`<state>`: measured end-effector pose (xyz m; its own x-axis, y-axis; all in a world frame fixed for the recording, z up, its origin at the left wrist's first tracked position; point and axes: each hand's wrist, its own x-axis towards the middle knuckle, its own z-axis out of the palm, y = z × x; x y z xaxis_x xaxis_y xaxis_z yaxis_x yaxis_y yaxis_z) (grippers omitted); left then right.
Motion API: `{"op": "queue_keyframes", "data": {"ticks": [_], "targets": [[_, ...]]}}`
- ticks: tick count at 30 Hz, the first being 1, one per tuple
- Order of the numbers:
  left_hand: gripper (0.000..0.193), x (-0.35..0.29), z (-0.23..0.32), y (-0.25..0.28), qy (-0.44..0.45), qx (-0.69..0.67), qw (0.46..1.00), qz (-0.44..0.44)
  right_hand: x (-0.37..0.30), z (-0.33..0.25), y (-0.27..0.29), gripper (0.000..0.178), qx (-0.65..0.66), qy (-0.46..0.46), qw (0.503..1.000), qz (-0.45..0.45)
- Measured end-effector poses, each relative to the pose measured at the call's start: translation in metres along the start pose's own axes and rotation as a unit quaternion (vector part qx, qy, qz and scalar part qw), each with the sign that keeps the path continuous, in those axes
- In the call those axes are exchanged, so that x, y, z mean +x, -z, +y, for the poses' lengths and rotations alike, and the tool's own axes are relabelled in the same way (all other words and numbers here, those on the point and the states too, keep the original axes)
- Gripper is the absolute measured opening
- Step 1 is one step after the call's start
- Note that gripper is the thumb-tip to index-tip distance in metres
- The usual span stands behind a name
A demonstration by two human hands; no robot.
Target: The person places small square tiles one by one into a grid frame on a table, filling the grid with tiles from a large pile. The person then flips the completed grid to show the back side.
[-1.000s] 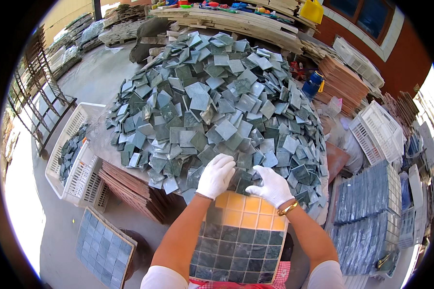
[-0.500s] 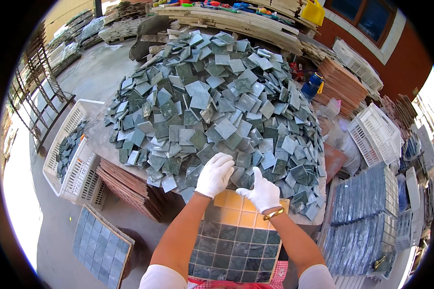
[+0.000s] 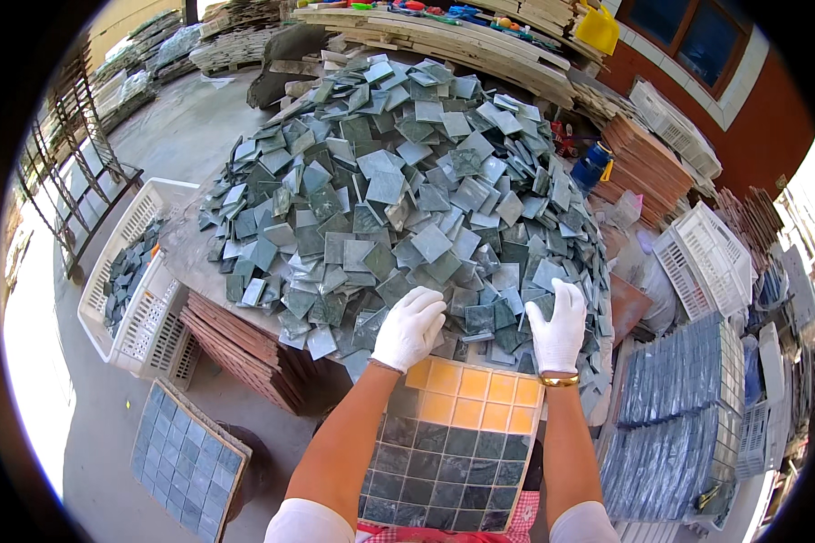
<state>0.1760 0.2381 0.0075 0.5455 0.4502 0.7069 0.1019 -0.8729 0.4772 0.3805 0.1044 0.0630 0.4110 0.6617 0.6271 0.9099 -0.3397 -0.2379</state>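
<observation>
My left hand (image 3: pixel 410 328), in a white glove, is bent over the near edge of a big heap of square grey-green stone tiles (image 3: pixel 385 185). Its fingers are curled together, and whatever they hold is hidden. To the right, my right hand (image 3: pixel 557 328), gloved too, reaches over the heap with thumb and fingers apart and nothing visible between them. Below the hands, against my body, lies a gridded tray (image 3: pixel 466 385). Its orange squares show bare in the upper rows; dark green tiles (image 3: pixel 435 466) fill the lower rows and part of the upper left.
A tile-filled board (image 3: pixel 186 462) rests on a stand at lower left. Beyond it are reddish boards (image 3: pixel 240 348) and a white crate (image 3: pixel 136 281) holding tile pieces. At right stand stacked tile sheets (image 3: pixel 670 398), white crates (image 3: pixel 702 258) and a blue container (image 3: pixel 590 167).
My right hand has moved right and a little away from me, off the tray's top edge to over the heap, uncovering more orange squares. My left hand has barely shifted.
</observation>
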Motion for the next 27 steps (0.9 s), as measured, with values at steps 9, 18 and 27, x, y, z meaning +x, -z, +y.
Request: {"op": "queue_keyframes", "data": {"ticks": [9, 18, 27], "targets": [[0.017, 0.002, 0.001, -0.002, -0.008, 0.006, 1.0, 0.003, -0.052, -0.016, -0.014, 0.06, 0.103, 0.038, 0.939, -0.326], [0.015, 0.002, 0.0, -0.004, -0.007, 0.015, 1.0, 0.007, -0.052, 0.007, -0.023, 0.021, 0.181, 0.082, 0.95, -0.241], [0.015, -0.001, 0.001, -0.004, -0.012, 0.025, 1.0, 0.004, -0.073, -0.012, 0.026, 0.028, 0.053, 0.061, 0.969, -0.233]]}}
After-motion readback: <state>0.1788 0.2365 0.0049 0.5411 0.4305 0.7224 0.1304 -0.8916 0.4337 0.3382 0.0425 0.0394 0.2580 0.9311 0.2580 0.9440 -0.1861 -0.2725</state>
